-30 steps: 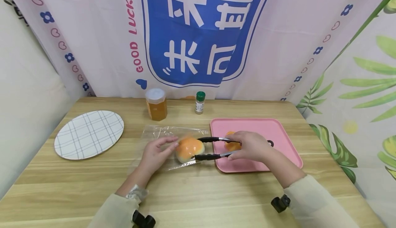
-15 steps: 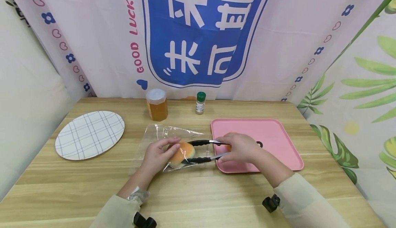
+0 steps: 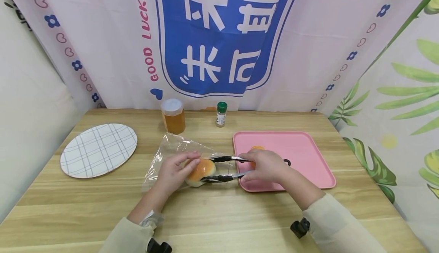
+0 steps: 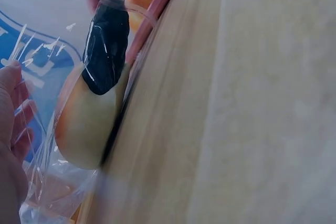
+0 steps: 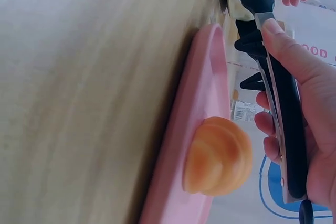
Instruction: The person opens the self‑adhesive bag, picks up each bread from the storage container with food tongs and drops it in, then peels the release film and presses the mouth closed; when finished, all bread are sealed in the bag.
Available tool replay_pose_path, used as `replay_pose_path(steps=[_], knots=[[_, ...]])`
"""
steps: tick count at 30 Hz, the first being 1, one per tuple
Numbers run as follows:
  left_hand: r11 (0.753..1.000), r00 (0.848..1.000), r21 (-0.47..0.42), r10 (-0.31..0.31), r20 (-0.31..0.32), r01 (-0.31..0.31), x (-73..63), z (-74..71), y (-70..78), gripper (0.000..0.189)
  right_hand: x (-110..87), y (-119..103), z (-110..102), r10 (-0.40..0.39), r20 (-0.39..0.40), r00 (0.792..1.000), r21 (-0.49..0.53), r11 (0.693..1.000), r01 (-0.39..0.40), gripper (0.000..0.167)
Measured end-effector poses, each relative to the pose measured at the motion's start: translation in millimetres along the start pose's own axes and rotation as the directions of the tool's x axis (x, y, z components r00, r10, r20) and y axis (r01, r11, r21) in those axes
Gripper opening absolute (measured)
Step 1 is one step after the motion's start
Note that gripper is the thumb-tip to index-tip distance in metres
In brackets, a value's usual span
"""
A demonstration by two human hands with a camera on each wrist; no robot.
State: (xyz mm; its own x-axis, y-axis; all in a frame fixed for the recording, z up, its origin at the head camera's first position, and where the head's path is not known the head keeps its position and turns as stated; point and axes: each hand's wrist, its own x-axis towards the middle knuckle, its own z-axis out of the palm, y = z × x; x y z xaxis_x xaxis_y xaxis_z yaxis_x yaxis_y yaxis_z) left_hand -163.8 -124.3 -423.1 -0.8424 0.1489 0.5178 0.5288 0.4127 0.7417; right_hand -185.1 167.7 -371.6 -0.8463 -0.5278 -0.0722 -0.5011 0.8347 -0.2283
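My right hand [image 3: 265,165] grips a pair of black-and-steel tongs [image 5: 286,114], pointing left. Their black tips [image 4: 107,45] hold a round, orange-topped bun [image 3: 201,172] from both sides. The bun lies inside a clear plastic bag [image 3: 168,146], whose film also covers the tips in the left wrist view. My left hand [image 3: 176,169] holds the bag at the bun's left side, its thumb overlapping the bun in the head view. Beneath my right hand, a second, ridged orange bread roll [image 5: 218,156] sits on a pink tray [image 3: 308,161], partly hidden in the head view.
A white oval plate [image 3: 99,150] with a grid pattern lies at the left of the wooden table [image 3: 205,222]. Toward the back stand a jar of amber contents [image 3: 173,117] and a small green-capped bottle [image 3: 221,115]. A printed cloth [image 3: 130,55] hangs behind the table.
My right hand has moved left with the tongs, carrying the bun deeper into the bag. The bag's far left part has lifted and crumpled. My left hand has hardly moved.
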Motion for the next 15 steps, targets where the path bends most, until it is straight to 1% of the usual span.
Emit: replay_pose_path(steps=[4,8,11,15], knots=[[1.0,1.0,0.012,0.004,-0.004,-0.004,-1.0,0.5,0.0,0.012,-2.1,2,5,0.017,-0.016,1.0,0.043,0.999,-0.016,0.071],[1.0,1.0,0.01,-0.021,0.004,0.021,-2.3,1.2,-1.3,0.013,-2.7,3,11,0.032,-0.026,0.999,0.085,0.996,-0.03,0.07],[0.999,0.999,-0.007,-0.048,0.018,0.048,-3.2,2.1,-1.4,0.014,-1.7,3,13,0.032,-0.028,0.999,0.093,0.995,-0.029,0.07],[0.998,0.998,-0.028,-0.059,0.031,0.06,-4.2,4.4,-1.6,0.014,0.1,-2,13,0.032,-0.028,0.999,0.111,0.993,-0.029,0.072]])
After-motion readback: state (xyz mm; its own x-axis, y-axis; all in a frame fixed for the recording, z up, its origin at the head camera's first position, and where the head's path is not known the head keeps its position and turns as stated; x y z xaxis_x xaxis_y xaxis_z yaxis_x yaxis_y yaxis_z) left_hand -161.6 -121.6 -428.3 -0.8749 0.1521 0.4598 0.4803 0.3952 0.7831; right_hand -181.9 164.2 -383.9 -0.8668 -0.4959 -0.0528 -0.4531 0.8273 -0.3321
